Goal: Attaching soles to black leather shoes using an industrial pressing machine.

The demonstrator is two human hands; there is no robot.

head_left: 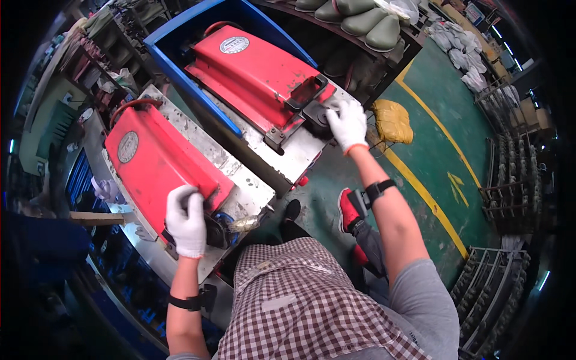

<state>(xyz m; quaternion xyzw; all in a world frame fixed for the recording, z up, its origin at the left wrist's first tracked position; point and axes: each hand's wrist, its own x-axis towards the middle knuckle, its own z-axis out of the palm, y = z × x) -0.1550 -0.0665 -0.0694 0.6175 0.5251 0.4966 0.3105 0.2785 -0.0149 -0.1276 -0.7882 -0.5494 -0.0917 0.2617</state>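
Observation:
Two machines with red covers stand before me on worn white tops, the left red machine (150, 162) and the right red machine (252, 72). My left hand (186, 221), in a white glove, is curled beside the lower end of the left cover, by a dark round part (219, 231); anything in its fingers is hidden. Also gloved in white, my right hand (348, 123) has its bent fingers on the edge of a black block (317, 115) with dark bristles at the right machine's near end. A black handle (307, 93) rises just beyond it.
A blue bin wall (201, 99) surrounds the right machine's far end. Grey-green boot-like shapes (366, 27) line a shelf at the back. A yellow wrapped bundle (392, 122) lies right of my right hand. Metal racks (489, 288) stand at the right. Another person's red shoe (345, 210) shows below.

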